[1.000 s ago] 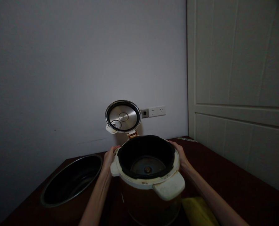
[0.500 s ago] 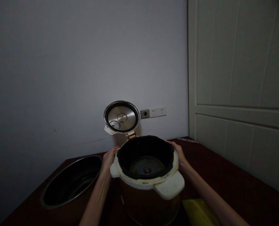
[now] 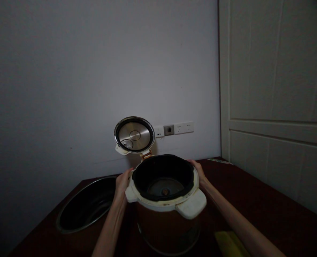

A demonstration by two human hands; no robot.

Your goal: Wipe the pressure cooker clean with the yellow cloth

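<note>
The cooker (image 3: pixel 169 230) is sitting a bit further left than a second ago, closing up on the black pot (image 3: pixel 78 205) and leaving a wider gap to the yellow cloth (image 3: pixel 230 244). Its raised lid (image 3: pixel 134 135) is now clearing a white socket (image 3: pixel 159 131) on the wall (image 3: pixel 67 71). Both hands are keeping the same hold. The left hand (image 3: pixel 123 184) is curling half open round the cooker's left side by the rim; the right hand (image 3: pixel 199 173) is doing likewise on the right. Some fingers are hiding behind, so I'm not seeing how tight. The cooker is staying upright between the left and right edges of the desk (image 3: pixel 254 203), base-to-rim axis running vertical, mouth facing up. Its front handle (image 3: pixel 192 205) is pointing near right; the lid hinge (image 3: pixel 147 154) is facing the back edge. Base contact: can't tell, too dark. The pot is standing by the left edge; a thin strip (image 3: pixel 219 161) is lying near the far right corner.
</note>
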